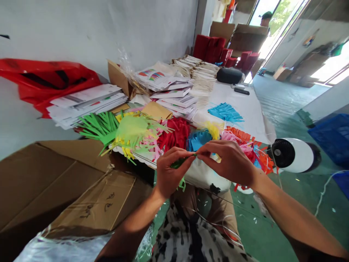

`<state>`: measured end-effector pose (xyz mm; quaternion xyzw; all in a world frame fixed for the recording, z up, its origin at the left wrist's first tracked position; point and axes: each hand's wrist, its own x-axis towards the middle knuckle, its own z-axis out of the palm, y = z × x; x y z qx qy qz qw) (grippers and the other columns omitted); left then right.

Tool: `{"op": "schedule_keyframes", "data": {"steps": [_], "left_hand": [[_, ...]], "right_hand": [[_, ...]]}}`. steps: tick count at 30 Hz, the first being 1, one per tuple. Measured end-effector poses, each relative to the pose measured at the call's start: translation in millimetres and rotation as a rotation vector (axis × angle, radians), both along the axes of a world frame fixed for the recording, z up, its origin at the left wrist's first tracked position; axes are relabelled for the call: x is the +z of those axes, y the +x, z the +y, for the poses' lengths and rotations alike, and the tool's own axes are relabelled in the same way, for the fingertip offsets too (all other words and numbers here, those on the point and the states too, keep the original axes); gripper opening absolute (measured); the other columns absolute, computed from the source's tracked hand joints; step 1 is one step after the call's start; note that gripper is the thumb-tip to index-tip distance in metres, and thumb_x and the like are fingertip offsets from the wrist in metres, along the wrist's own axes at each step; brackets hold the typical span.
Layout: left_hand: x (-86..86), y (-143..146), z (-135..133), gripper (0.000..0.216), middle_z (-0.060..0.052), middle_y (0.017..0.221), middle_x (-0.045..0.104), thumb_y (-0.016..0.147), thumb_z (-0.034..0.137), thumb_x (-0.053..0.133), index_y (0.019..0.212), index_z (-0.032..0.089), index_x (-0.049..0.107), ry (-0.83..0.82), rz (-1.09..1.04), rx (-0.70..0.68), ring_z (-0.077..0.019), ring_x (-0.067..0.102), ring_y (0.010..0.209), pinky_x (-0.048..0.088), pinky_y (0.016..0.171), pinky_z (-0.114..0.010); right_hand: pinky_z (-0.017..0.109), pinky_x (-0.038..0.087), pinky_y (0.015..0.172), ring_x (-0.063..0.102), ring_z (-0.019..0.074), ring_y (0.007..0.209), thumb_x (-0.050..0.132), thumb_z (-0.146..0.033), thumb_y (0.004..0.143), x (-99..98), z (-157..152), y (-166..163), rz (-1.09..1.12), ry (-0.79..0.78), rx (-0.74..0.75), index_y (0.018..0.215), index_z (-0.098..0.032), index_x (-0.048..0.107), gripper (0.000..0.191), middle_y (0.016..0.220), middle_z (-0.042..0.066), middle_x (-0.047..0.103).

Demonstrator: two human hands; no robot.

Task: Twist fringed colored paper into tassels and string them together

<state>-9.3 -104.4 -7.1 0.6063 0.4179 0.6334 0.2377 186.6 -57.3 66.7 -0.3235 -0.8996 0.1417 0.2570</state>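
My left hand [170, 171] and my right hand [230, 162] meet in front of me, both pinched on a thin green paper piece [183, 161] that runs between their fingertips; a green fringe hangs below the left hand. Just beyond them on the table edge lies a heap of fringed paper cut-outs: green [99, 127], yellow-green [133, 133], red [176, 133], blue [199, 139], pink and orange [245, 143]. A light blue fringe [225, 112] lies apart on the white table [251, 112].
An open cardboard box [54, 185] stands at my left. Stacks of printed sheets [87, 102], a red plastic bag [46, 82] and red packs [212, 49] line the table. A small white fan [293, 154] sits right; blue crates [331, 138] beyond. A person stands at the far doorway.
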Motion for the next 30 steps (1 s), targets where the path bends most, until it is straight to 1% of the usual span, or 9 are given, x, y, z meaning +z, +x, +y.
{"op": "schedule_keyframes", "data": {"steps": [6,10,12,15,18,21,26,28,30], "left_hand": [[1.5,9,-9,0.011,-0.003,0.092,0.077,0.092,0.017,0.079,0.099,0.024,0.082,0.115,0.119,0.042,-0.0146,0.073,0.085,0.058,0.080,-0.027],[-1.5,13,-11,0.014,-0.002,0.093,0.078,0.094,0.015,0.076,0.102,0.024,0.082,0.148,0.224,-0.013,-0.0129,0.074,0.085,0.059,0.082,-0.024],[-3.1,14,-10,0.013,-0.002,0.092,0.078,0.094,0.014,0.076,0.102,0.023,0.082,0.139,0.234,-0.053,-0.0123,0.074,0.086,0.059,0.082,-0.022],[-3.4,14,-8,0.010,-0.002,0.092,0.078,0.093,0.014,0.077,0.100,0.021,0.081,0.124,0.220,-0.142,-0.0121,0.074,0.085,0.058,0.080,-0.021],[-1.6,13,-7,0.010,-0.003,0.094,0.078,0.095,0.013,0.075,0.100,0.021,0.079,0.120,0.243,-0.208,-0.0123,0.074,0.086,0.058,0.081,-0.021],[-0.4,12,-7,0.011,-0.004,0.096,0.079,0.097,0.014,0.072,0.102,0.020,0.079,0.130,0.285,-0.230,-0.0132,0.074,0.089,0.058,0.082,-0.022],[-1.8,13,-6,0.008,-0.004,0.094,0.078,0.098,0.016,0.070,0.100,0.018,0.078,0.122,0.336,-0.271,-0.0127,0.073,0.086,0.057,0.080,-0.022],[-2.3,15,-7,0.007,-0.004,0.093,0.078,0.098,0.017,0.071,0.098,0.018,0.078,0.091,0.317,-0.280,-0.0125,0.073,0.086,0.057,0.081,-0.021],[-2.4,17,-8,0.004,-0.003,0.092,0.078,0.096,0.018,0.074,0.096,0.019,0.078,0.051,0.279,-0.258,-0.0126,0.073,0.085,0.057,0.081,-0.022]], "right_hand": [[0.028,0.046,0.070,0.070,0.0137,0.077,0.067,-0.029,0.102,-1.2,-13,10,-0.050,0.044,-0.032,0.099,-0.024,0.077,0.012,0.086,-0.001,0.077],[0.029,0.042,0.069,0.068,0.0145,0.078,0.059,-0.025,0.105,-5.2,-18,19,-0.153,0.146,-0.009,0.096,-0.022,0.076,0.019,0.085,0.002,0.076],[0.029,0.040,0.069,0.066,0.0146,0.077,0.057,-0.023,0.105,-5.4,-20,23,-0.209,0.161,0.011,0.093,-0.021,0.075,0.022,0.083,0.002,0.074],[0.029,0.037,0.069,0.064,0.0155,0.079,0.054,-0.020,0.105,-3.4,-23,27,-0.282,0.126,0.038,0.091,-0.020,0.072,0.023,0.081,0.003,0.071],[0.029,0.034,0.068,0.063,0.0155,0.078,0.055,-0.021,0.105,-2.0,-26,29,-0.312,0.081,0.002,0.090,-0.019,0.070,0.021,0.082,0.003,0.070],[0.029,0.032,0.066,0.062,0.0142,0.076,0.058,-0.024,0.104,-3.5,-29,30,-0.297,0.032,-0.038,0.093,-0.020,0.070,0.017,0.084,0.002,0.071],[0.030,0.031,0.066,0.061,0.0144,0.077,0.054,-0.022,0.105,-8.1,-29,33,-0.319,0.020,0.006,0.090,-0.019,0.068,0.021,0.084,0.002,0.070],[0.030,0.031,0.067,0.060,0.0143,0.078,0.053,-0.021,0.105,-8.8,-29,34,-0.314,0.019,0.023,0.090,-0.020,0.068,0.022,0.084,0.002,0.070],[0.030,0.031,0.067,0.059,0.0142,0.077,0.053,-0.021,0.105,-8.9,-29,34,-0.298,0.001,0.025,0.089,-0.020,0.068,0.021,0.084,0.002,0.069]]}}
